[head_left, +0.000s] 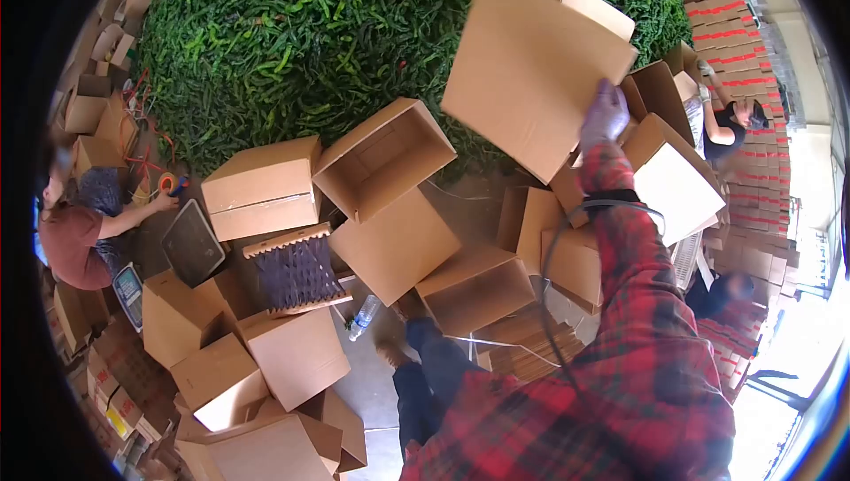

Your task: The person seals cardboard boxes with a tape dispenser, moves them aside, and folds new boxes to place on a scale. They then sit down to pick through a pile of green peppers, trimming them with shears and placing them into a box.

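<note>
My right hand (pixel 606 113), in a purple glove, is closed on the edge of a brown cardboard box (pixel 531 74). The box is raised and tilted in front of a large heap of green chili peppers (pixel 292 47). Its broad plain side faces me, and my fingertips are partly hidden behind its edge. Another cardboard box (pixel 593 12) shows behind its top. Below the heap, an open cardboard box (pixel 385 158) lies tilted with its inside toward me. My left hand is outside the picture.
Several cardboard boxes (pixel 297 361) crowd the floor, with a water bottle (pixel 364 317) by my feet. A small strapped stool (pixel 297 269) stands left. One person (pixel 75 242) at left holds a tape dispenser (pixel 174 184); others work at right near stacked boxes (pixel 739 65).
</note>
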Tool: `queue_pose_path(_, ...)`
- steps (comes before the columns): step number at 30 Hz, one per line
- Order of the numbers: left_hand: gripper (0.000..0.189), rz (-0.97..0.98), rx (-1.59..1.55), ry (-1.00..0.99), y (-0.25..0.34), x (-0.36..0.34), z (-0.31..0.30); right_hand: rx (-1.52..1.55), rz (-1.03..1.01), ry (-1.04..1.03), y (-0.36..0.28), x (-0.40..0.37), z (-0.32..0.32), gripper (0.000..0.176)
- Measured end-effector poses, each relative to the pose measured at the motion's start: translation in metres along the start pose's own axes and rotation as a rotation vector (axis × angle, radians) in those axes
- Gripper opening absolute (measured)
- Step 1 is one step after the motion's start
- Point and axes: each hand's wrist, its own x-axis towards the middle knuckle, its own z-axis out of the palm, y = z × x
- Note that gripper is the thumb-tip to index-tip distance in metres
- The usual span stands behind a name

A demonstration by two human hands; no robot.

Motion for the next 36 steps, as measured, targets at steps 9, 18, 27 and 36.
queue_pose_path(9, 0.061, -0.533, -0.263, -0.111, -0.088, -0.031, -0.079, -0.921, -0.417, 0.002, -0.08, 0.132, -0.18, 0.033)
queue_pose_path(18, 0.063, -0.045, -0.331, -0.748, 0.028, -0.032, -0.014, 0.784, 0.191, -0.038, -0.162, 0.041, -0.174, 0.034)
queue_pose_path(27, 0.097, 1.474, -0.062, -0.926, 0.295, -0.29, 0.08, 0.765, 0.524, -0.483, -0.305, -0.267, -0.076, 0.022)
queue_pose_path(36, 0.048, 0.759, -0.319, -0.819, 0.257, -0.15, 0.136, 0.482, 0.607, -1.012, -0.257, -0.38, -0.098, 0.043)
